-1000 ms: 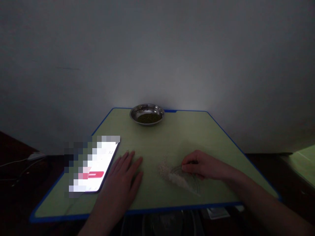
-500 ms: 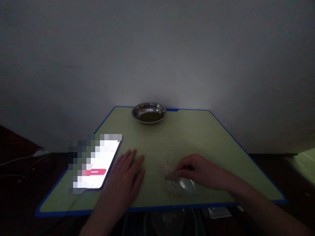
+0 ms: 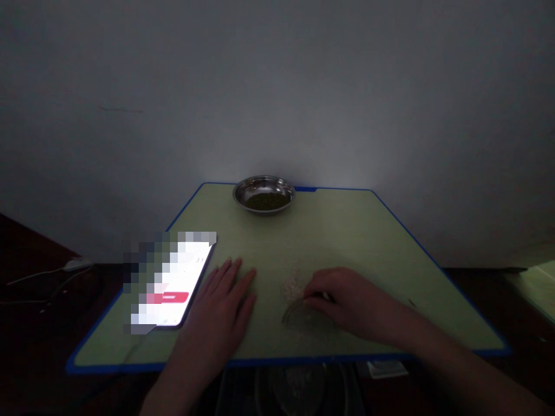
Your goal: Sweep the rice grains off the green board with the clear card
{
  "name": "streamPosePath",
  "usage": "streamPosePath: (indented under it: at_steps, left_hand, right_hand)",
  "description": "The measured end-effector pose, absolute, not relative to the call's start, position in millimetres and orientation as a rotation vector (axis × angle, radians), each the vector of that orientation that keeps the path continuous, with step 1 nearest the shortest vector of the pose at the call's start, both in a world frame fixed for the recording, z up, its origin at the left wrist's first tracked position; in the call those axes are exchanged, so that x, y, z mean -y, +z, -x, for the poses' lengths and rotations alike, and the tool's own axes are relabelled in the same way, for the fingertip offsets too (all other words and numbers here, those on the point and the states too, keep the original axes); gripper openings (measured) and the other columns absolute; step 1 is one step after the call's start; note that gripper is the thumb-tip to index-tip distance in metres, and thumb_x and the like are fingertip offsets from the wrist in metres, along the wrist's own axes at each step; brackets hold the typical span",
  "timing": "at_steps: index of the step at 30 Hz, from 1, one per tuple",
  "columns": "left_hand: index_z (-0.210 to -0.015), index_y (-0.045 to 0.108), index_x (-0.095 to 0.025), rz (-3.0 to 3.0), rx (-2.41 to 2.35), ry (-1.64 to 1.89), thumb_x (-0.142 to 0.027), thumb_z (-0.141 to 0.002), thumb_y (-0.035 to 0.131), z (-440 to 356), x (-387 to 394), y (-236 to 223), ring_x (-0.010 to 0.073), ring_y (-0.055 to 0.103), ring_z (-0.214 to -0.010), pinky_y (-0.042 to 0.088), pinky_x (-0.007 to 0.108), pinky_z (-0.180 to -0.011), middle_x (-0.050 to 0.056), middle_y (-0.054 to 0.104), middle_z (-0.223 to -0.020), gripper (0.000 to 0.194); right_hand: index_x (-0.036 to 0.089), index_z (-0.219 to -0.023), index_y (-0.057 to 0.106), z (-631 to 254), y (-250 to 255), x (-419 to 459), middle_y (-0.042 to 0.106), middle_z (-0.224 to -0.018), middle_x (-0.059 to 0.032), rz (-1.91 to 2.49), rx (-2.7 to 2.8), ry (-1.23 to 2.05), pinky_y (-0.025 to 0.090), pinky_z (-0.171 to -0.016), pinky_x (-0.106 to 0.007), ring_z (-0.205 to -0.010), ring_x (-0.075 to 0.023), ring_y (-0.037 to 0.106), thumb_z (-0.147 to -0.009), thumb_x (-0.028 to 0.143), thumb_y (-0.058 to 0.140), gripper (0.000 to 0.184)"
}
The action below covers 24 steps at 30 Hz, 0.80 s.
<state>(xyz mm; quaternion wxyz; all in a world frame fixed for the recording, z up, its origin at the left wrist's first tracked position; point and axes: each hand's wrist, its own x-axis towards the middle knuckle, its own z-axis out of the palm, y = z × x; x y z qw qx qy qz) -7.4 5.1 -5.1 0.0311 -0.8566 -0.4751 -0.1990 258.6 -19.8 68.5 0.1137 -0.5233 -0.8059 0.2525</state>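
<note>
My right hand pinches the rim of a clear bowl, whose outline is faint in the dim light; I cannot tell its exact tilt. Just beyond the rim, a small heap of pale grains lies on the light green tabletop. To the left, my left hand rests flat on the table with its fingers stretched and spread, holding nothing. Beside it lies a phone with a bright screen, partly blurred out.
A shallow steel bowl with small green grains inside stands at the far edge of the blue-edged table, near the wall. White cables run along the left. A dark round object shows below the near edge.
My right hand has shifted slightly left with the clear bowl, and the bowl's angle has changed. My left hand stays flat in place. The view has tilted slightly.
</note>
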Motion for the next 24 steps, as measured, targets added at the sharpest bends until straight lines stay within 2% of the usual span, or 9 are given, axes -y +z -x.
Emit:
streamPosePath:
  at_steps: [7, 12, 18, 24]
  left_hand:
    - [-0.133, 0.064, -0.018, 2.619, 1.474, -0.619, -0.029, -0.101, 0.038, 6.9, -4.3, -5.5, 0.0376, 0.050, -0.137, 0.045, 0.061, -0.106, 0.020, 0.055, -0.147, 0.043]
    - [-0.137, 0.061, -0.021, 2.651, 1.464, -0.621, -0.028, -0.101, 0.038, 9.1, -3.5, -2.2, 0.0361, 0.048, -0.139, 0.046, 0.062, -0.105, 0.016, 0.054, -0.148, 0.043]
    - [-0.136, 0.061, -0.018, 2.643, 1.428, -0.606, -0.021, -0.100, 0.035, 9.2, -3.3, -3.3, 0.0381, 0.049, -0.137, 0.047, 0.062, -0.104, 0.020, 0.055, -0.147, 0.045]
    - [-0.137, 0.060, -0.020, 2.663, 1.452, -0.581, -0.018, -0.096, 0.040, 11.6, -3.4, -2.3, 0.0365, 0.049, -0.138, 0.047, 0.061, -0.105, 0.017, 0.053, -0.150, 0.046]
  right_hand:
    - [0.017, -0.090, 0.079, -252.2, 64.7, 13.4, 0.076, -0.084, -0.0058, 1.346, 2.472, 0.813, 0.041, -0.070, -0.028, -0.076, -0.0170, 0.064, -0.091, 0.015, 0.065, 0.014]
    - [0.019, -0.090, 0.079, -257.6, 60.3, 19.3, 0.075, -0.083, -0.0047, 1.341, 2.476, 0.840, 0.042, -0.070, -0.027, -0.075, -0.0168, 0.064, -0.091, 0.017, 0.065, 0.013]
    - [0.018, -0.089, 0.078, -261.5, 66.2, 23.2, 0.074, -0.083, -0.0046, 1.320, 2.489, 0.919, 0.042, -0.069, -0.027, -0.075, -0.0167, 0.064, -0.093, 0.019, 0.063, 0.015]
    - [0.019, -0.085, 0.077, -261.4, 72.0, 29.1, 0.073, -0.080, -0.0049, 1.309, 2.520, 0.891, 0.040, -0.067, -0.027, -0.073, -0.0165, 0.063, -0.096, 0.021, 0.059, 0.021]
